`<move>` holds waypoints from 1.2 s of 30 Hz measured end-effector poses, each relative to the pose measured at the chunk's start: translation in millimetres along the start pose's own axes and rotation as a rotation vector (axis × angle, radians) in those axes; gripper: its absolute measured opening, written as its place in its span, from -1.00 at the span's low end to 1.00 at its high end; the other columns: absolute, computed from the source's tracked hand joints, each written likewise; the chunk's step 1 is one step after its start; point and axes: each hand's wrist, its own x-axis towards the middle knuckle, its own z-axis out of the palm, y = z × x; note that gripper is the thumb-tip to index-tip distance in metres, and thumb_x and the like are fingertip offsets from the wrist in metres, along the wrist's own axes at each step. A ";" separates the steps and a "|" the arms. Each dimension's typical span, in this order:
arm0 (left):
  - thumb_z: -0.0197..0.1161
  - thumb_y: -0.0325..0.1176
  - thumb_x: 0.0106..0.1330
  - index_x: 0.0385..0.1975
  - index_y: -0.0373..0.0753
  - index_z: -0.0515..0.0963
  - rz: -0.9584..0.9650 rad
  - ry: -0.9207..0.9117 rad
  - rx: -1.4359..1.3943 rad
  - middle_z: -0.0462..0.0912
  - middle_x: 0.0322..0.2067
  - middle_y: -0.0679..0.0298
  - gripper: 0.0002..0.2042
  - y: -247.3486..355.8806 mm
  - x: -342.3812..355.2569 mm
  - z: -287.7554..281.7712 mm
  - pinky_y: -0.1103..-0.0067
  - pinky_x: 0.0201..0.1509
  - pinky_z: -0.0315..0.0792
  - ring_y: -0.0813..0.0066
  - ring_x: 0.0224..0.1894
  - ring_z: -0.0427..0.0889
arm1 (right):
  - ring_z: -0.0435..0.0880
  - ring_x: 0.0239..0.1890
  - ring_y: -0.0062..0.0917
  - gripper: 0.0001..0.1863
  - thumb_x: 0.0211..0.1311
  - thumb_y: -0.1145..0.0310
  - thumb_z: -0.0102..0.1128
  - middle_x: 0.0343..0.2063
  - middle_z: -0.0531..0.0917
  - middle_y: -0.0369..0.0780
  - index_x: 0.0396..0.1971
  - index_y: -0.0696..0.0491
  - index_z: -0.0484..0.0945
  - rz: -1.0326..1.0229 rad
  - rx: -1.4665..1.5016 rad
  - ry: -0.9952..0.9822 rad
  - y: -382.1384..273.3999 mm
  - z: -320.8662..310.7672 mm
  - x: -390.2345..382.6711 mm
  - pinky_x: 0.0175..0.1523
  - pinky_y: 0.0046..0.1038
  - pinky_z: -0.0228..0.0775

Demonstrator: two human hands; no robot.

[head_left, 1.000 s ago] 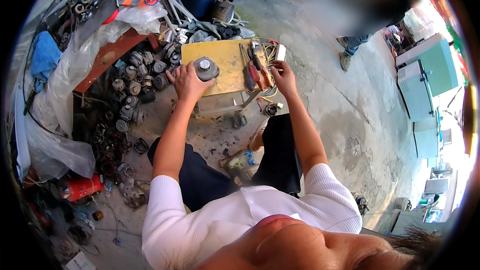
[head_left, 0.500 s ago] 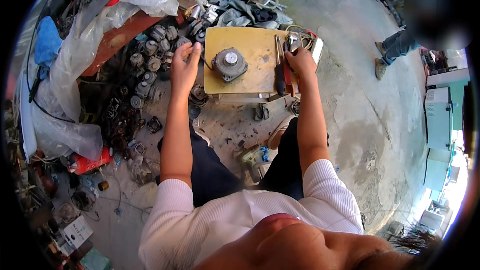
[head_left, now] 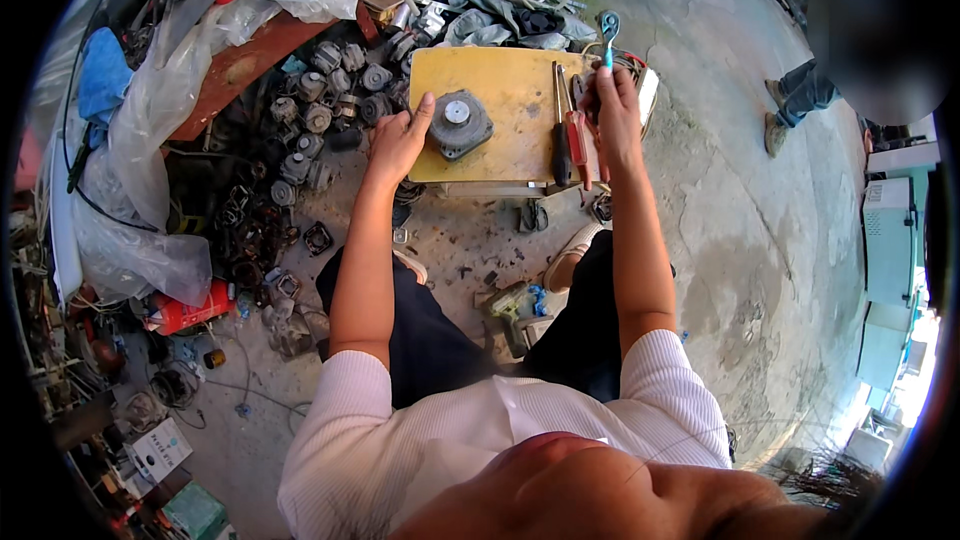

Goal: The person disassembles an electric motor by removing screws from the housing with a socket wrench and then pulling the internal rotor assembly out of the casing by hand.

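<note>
A small grey electric motor (head_left: pixel 461 127) with a round shaft hub on top sits on the left part of a low yellow-topped work table (head_left: pixel 515 75). Just left of it is my left hand (head_left: pixel 397 148), thumb stretched up close to the motor and fingers curled in; what they hold, if anything, is hidden. My right hand (head_left: pixel 618 108) grips a ratchet wrench (head_left: pixel 608 35) by its teal handle, head pointing away from me, above the table's right edge. Below that hand a black-handled screwdriver (head_left: pixel 561 152) and a red-handled tool (head_left: pixel 577 138) lie side by side.
Many used motors (head_left: pixel 318 118) are heaped on the floor to the left, beside clear plastic sheeting (head_left: pixel 140 210). A green power tool (head_left: pixel 508 315) lies between my feet. Another person's legs (head_left: pixel 795 100) stand at the far right. Teal cabinets (head_left: pixel 888 240) line the right side.
My right hand has lifted the ratchet wrench from among the tools at the table's right side. My left hand has moved closer to the motor, its fingers curling in.
</note>
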 end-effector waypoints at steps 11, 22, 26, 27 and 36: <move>0.23 0.14 0.28 -0.07 -0.39 0.61 0.017 0.001 -0.027 0.68 -0.21 0.17 -0.40 -4.3 -5.4 -1.6 0.55 -0.02 0.41 0.47 -0.13 0.60 | 0.60 -0.05 -0.38 -0.68 0.50 0.23 -0.10 -0.08 0.55 -0.16 0.08 0.10 0.31 0.732 0.184 -0.324 31.8 62.8 -64.7 0.00 -0.40 0.57; 0.22 0.14 0.27 0.09 -0.24 0.53 0.154 0.099 -0.328 0.71 -0.26 0.11 -0.41 8.7 -26.0 21.3 0.46 -0.02 0.46 0.27 -0.16 0.68 | 0.59 -0.06 -0.51 -0.65 0.51 0.25 -0.12 -0.08 0.54 -0.18 0.07 0.22 0.33 0.558 0.264 -0.288 37.1 73.0 -69.9 0.14 -0.44 0.49; 0.40 -0.08 0.18 0.11 -0.23 0.49 0.366 0.084 -0.391 0.57 -0.02 0.06 -0.45 22.0 -33.7 24.6 0.46 0.13 0.41 0.28 0.05 0.55 | 0.60 -0.07 -0.56 -0.66 0.51 0.26 -0.12 -0.08 0.55 -0.19 0.06 0.21 0.34 0.469 0.297 -0.285 45.6 72.0 -65.4 0.10 -0.46 0.49; 0.47 -0.26 0.13 0.20 -0.22 0.42 0.463 0.170 -0.141 0.45 0.06 0.11 -0.39 22.3 -36.4 22.6 0.50 0.10 0.43 0.37 0.07 0.50 | 0.59 -0.13 -0.60 -0.67 0.51 0.25 -0.11 -0.16 0.56 -0.24 0.03 0.19 0.36 0.461 0.229 -0.273 46.8 70.6 -62.6 0.02 -0.49 0.50; 0.55 -0.31 -0.06 0.21 -0.18 0.39 0.297 -0.069 -0.258 0.51 0.05 0.14 -0.26 35.9 -43.2 22.0 0.42 0.22 0.35 0.37 0.11 0.50 | 0.59 -0.32 -0.38 -0.71 0.42 0.21 0.04 -0.34 0.57 -0.15 -0.17 0.16 0.49 0.239 -0.346 -0.251 44.8 61.3 -40.7 -0.20 -0.37 0.45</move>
